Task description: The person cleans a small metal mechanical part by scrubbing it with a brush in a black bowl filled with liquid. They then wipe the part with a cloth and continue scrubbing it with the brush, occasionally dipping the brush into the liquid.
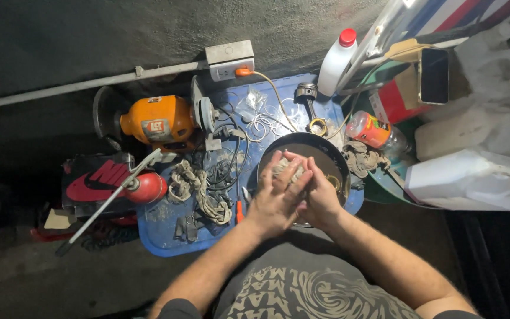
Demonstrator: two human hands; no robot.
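Note:
Both my hands are pressed together over a dark round metal pan (326, 149). My left hand (275, 198) lies with fingers stretched over a wad of pale rag (280, 168) held between the palms. My right hand (321, 198) closes against it from the right side. A small brass-coloured ring part (333, 183) lies in the pan just right of my right hand. The pan rests on a blue plastic tray (160, 231).
An orange bench grinder (157, 121) stands at the tray's back left, a red oil can (143, 188) with a long spout beside it. Knotted rope (199, 189), wires, a connecting rod (310, 106), a white bottle (334, 62), an orange bottle (370, 130) and white jerrycans (473, 177) surround the pan.

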